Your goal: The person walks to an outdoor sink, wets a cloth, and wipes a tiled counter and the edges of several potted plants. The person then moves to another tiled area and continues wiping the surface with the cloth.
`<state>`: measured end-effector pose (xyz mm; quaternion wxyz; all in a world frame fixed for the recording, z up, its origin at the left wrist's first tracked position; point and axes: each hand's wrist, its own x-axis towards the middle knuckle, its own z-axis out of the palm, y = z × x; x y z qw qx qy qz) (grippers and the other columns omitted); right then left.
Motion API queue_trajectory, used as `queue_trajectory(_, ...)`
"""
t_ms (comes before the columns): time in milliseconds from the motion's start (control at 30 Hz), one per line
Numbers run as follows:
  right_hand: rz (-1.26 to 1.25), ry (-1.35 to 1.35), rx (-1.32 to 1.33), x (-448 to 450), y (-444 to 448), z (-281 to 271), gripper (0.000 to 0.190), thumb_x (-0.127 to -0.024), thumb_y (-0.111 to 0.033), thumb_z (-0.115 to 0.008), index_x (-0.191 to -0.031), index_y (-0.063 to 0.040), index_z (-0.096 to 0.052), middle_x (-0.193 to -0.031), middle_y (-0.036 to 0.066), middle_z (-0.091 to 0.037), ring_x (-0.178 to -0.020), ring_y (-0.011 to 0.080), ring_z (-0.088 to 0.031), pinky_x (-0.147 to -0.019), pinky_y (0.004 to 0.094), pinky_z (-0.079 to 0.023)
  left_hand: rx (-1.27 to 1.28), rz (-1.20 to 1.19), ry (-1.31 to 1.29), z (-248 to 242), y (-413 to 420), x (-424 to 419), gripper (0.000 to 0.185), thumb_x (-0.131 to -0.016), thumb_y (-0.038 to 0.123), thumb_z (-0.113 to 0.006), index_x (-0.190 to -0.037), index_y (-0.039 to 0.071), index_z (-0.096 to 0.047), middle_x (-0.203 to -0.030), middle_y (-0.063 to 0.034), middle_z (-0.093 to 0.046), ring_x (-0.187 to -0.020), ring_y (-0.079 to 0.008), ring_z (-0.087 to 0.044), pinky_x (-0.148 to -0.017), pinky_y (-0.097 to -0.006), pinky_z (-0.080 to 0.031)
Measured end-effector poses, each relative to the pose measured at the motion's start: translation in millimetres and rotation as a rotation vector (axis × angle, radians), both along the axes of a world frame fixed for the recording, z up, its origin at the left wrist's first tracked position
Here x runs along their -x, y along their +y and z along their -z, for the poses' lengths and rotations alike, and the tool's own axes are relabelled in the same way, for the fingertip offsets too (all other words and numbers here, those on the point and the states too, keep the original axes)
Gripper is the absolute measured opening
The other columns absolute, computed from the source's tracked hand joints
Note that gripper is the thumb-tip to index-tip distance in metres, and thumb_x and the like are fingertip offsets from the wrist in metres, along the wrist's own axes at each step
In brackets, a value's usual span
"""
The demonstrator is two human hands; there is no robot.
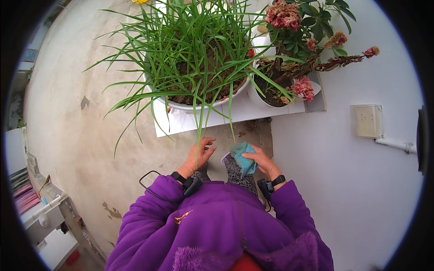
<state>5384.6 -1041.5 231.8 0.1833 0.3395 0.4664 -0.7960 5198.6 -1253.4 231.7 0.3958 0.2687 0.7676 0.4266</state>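
My right hand (263, 160) grips a bunched teal cloth (244, 158), thumb on top, above my legs. To its left, my left hand (202, 153) is empty, its fingers slightly apart. A long green leaf hangs across that hand; whether it touches the skin I cannot tell. Ahead of both hands stands a wide round pot (183, 107) of soil, full of long strap-like leaves (200, 50). Beside it on the right, a smaller white pot (258, 95) holds a plant with pink, partly browned flower heads (302, 88).
Both pots rest on a white tiled ledge (190, 124), its front edge just beyond my hands. A white wall (342, 189) with a covered socket box (368, 121) and conduit runs along my right. Concrete floor (84, 145) spreads left, towards a low wall with a pipe (44, 211).
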Motion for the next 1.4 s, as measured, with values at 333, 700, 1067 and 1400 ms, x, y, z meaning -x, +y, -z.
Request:
queue_trajectory(333, 0.044, 0.097, -0.122, 56.9, -63.5, 7.6, 0.064, -0.086, -0.031, -0.075, -0.136, -0.001, -0.047, -0.129, 0.013, -0.055, -0.118, 0.0201, -0.054, -0.098, 0.0324, -0.046, 0.083, 0.148, -0.379, 13.5, -26.4, 14.4, 0.054, -0.091, 0.028, -0.070, -0.134, 0.001, -0.049, -0.116, -0.0095, -0.061, -0.107, -0.0173, -0.059, -0.090, -0.0315, -0.049)
queue_trajectory(700, 0.503, 0.221, -0.717, 81.4, -69.7, 30.8, 0.042, -0.086, -0.018, -0.072, -0.123, -0.004, -0.056, -0.125, 0.013, -0.055, -0.108, 0.0230, -0.059, -0.094, 0.0326, -0.047, -0.038, -0.172, -0.519, 23.9, 20.4, 26.7, 0.034, -0.091, 0.015, -0.067, -0.119, 0.002, -0.055, -0.109, -0.0080, -0.063, -0.098, -0.0146, -0.059, -0.084, -0.0284, -0.049)
queue_trajectory(1067, 1.042, 0.086, -0.553, 101.7, 21.3, 26.0, 0.080, -0.086, -0.039, -0.073, -0.143, 0.003, -0.034, -0.133, 0.022, -0.048, -0.115, 0.0347, -0.057, -0.091, 0.0399, -0.052, -0.076, 0.072, 0.501, 35.7, 80.8, 28.5, 0.074, -0.089, 0.019, -0.066, -0.149, 0.002, -0.027, -0.149, -0.0273, -0.024, -0.137, -0.0417, -0.031, -0.111, -0.0453, -0.033)
queue_trajectory(1400, 1.201, 0.256, -0.068, 111.0, 80.4, -3.4, 0.052, -0.086, -0.012, -0.071, -0.125, 0.002, -0.039, -0.121, 0.015, -0.057, -0.099, 0.0297, -0.064, -0.083, 0.0415, -0.060, 0.051, 0.457, 1.089, 74.1, 129.9, 22.6, 0.062, -0.087, 0.036, -0.063, -0.143, 0.018, -0.046, -0.155, -0.0175, -0.029, -0.142, -0.0399, -0.027, -0.113, -0.0576, -0.021)
